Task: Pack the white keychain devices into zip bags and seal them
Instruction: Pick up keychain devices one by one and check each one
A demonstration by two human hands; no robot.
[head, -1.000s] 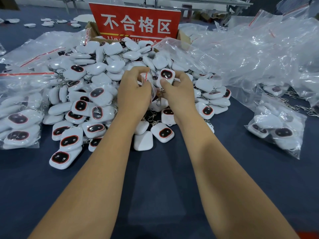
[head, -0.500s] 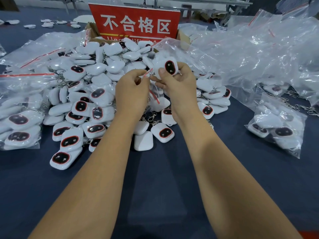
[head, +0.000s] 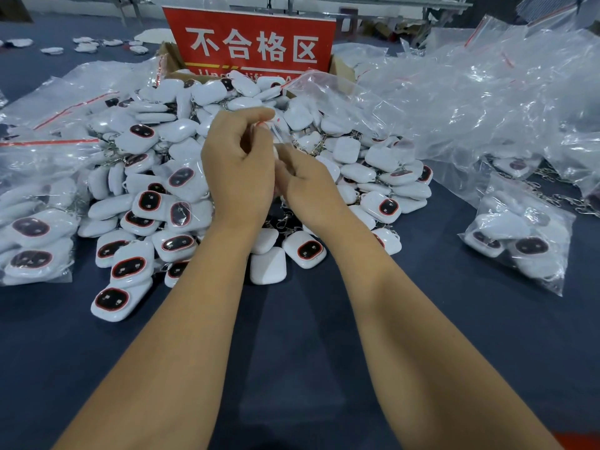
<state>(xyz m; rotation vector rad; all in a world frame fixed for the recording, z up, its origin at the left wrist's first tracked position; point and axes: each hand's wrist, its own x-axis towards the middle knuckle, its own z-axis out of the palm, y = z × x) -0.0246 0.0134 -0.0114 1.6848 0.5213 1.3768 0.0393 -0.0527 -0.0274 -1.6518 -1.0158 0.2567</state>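
Half a second ago the right hand held a white keychain device up in plain sight beside the left; now that device has dropped out of view and the right hand (head: 305,186) has sunk lower, tucked against the left hand (head: 238,164). Both hands sit close together above the pile, fingers curled. The left hand pinches the red-striped mouth of a small clear zip bag (head: 276,128), thumb and fingers bunched at its top edge, most likely to hold the opening up and spread. The right hand's fingers curl under and behind the left; whether they grip the device through the film or push it down inside cannot be told, since the left hand hides them. A sliver of white shows between the hands, probably the device going into the bag.

Around the hands lies the heap of loose white keychain devices (head: 207,177) with dark red-rimmed faces and metal clasps, within easy reach for the next pick. To the left a filled bag (head: 35,222) rests on the dark blue table (head: 292,352); another filled bag (head: 516,241) sits at the right. Empty zip bags (head: 470,102) are mounded at the far right, handy for the right hand. Behind the heap stands a red sign (head: 250,40) fronting a cardboard box.
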